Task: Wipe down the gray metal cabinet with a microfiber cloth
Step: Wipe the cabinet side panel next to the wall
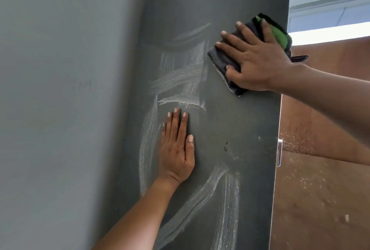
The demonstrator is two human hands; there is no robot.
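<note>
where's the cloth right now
In the head view, the folded dark cloth is upper right, pressed flat against the gray cabinet side under the right hand, near the cabinet's right edge.

Cabinet point(230, 129): dark gray side panel, upright, pale wipe streaks. Cloth point(226, 63): folded, dark gray with green, flat against upper panel.
</note>
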